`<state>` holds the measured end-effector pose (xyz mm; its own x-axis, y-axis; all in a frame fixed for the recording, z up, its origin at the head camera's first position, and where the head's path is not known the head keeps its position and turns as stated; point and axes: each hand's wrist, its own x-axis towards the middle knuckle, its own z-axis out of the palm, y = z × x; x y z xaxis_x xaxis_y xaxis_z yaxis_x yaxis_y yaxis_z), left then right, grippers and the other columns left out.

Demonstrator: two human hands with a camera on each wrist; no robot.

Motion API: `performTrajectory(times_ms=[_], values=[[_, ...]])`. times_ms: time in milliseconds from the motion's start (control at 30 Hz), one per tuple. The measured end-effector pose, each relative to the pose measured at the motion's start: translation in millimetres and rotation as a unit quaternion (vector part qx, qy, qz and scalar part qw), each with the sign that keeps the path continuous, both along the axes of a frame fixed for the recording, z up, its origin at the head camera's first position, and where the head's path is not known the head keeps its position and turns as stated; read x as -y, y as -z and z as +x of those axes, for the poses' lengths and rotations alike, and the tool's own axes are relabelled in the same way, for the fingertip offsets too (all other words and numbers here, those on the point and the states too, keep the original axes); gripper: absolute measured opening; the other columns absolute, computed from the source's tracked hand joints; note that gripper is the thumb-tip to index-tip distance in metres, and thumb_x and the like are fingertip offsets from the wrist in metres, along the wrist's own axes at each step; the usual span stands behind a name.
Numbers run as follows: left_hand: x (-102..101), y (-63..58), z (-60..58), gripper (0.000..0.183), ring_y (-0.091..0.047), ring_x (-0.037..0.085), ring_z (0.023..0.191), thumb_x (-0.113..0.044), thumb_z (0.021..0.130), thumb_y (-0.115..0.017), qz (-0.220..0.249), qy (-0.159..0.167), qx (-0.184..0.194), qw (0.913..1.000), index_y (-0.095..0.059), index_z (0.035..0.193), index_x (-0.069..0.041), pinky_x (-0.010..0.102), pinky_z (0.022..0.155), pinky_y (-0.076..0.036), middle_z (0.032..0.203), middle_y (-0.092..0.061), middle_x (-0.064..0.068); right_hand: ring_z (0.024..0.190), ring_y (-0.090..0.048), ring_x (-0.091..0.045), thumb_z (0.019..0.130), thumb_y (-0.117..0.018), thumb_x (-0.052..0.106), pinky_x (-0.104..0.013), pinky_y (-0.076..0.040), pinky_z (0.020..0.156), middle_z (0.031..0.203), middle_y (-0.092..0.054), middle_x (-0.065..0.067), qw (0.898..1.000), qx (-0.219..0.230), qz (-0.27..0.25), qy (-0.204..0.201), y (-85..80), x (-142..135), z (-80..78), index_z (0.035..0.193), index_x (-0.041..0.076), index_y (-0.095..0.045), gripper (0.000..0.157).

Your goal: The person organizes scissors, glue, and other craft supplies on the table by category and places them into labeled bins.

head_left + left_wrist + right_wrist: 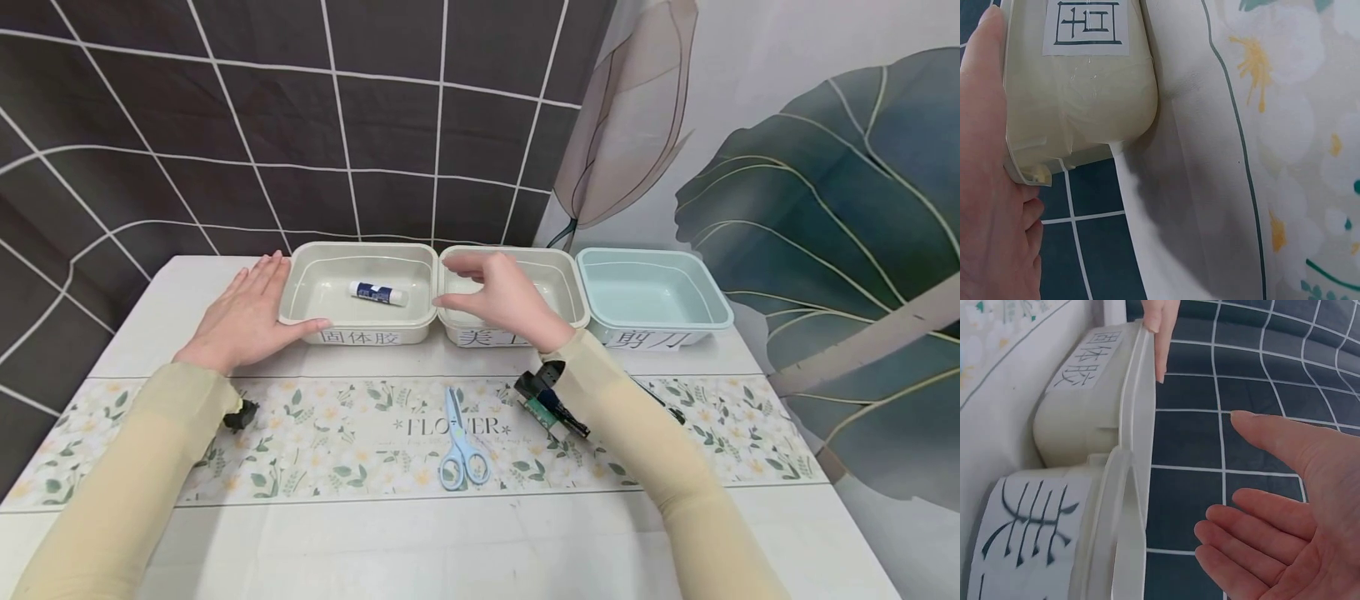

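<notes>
My left hand (247, 312) rests with straight fingers along the left side of the cream bin (318, 287), its thumb at the front rim. A glue stick (378, 292) with a dark blue label lies inside that bin. My right hand (502, 296) hovers over the middle cream bin (558, 300), thumb spread from its slightly bent fingers, nothing between them. In the right wrist view, the right palm (1297, 512) shows bare beside the bin rims. Light blue scissors (463, 454) lie on the table, blades pointing away from me.
A pale blue bin (652, 292) stands at the right end of the row. Paper labels (360, 337) are on the bins' fronts. Under my right forearm, a thin dark item (660, 400) is mostly hidden. A floral runner (315, 442) crosses the white table; dark gridded cloth (292, 108) hangs behind.
</notes>
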<state>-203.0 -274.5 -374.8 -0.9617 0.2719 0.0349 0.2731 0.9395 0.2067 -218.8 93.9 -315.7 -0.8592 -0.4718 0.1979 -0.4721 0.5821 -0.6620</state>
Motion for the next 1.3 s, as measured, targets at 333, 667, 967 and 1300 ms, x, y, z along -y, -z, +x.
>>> performTrajectory(times_ms=[333,667,967,1300], values=[[0.0,0.4,0.4,0.119,-0.005,0.042,0.153,-0.076,0.090,-0.054,-0.004,0.000,0.005,1.0000,-0.007,0.159,0.010,0.049,0.124,0.002,0.165,-0.005,0.029,0.116,-0.066,-0.023,0.084,-0.086,0.028,-0.036,-0.052,0.100,0.127,-0.070,-0.008,1.000,-0.022,-0.006,0.013,10.1,-32.5,15.0,0.130,0.004,-0.070,0.054],[0.5,0.6,0.8,0.118,-0.005,0.042,0.153,-0.075,0.090,-0.054,-0.005,0.001,-0.002,1.0000,-0.008,0.158,0.010,0.050,0.124,0.001,0.165,-0.006,0.030,0.119,-0.064,-0.022,0.085,-0.085,0.035,-0.037,-0.051,0.102,0.130,-0.068,-0.006,0.999,-0.001,0.007,0.035,17.5,-64.7,28.5,0.132,0.007,-0.069,0.057],[-0.9,-0.2,0.6,0.119,-0.004,0.042,0.153,-0.075,0.090,-0.054,-0.005,0.000,0.005,1.0000,-0.007,0.158,0.010,0.050,0.124,0.001,0.165,-0.004,0.029,0.119,-0.065,-0.025,0.084,-0.086,0.030,-0.040,-0.052,0.101,0.129,-0.068,-0.008,0.998,0.022,0.002,0.060,22.6,-88.5,39.9,0.131,0.003,-0.069,0.056],[-0.6,0.3,-0.6,0.119,-0.004,0.043,0.152,-0.075,0.091,-0.054,-0.005,0.000,0.006,1.0000,-0.007,0.158,0.011,0.050,0.124,0.002,0.165,-0.003,0.029,0.116,-0.067,-0.026,0.085,-0.086,0.029,-0.043,-0.054,0.098,0.129,-0.068,-0.012,0.997,0.023,0.011,0.069,26.4,-113.5,53.7,0.130,0.000,-0.068,0.057]])
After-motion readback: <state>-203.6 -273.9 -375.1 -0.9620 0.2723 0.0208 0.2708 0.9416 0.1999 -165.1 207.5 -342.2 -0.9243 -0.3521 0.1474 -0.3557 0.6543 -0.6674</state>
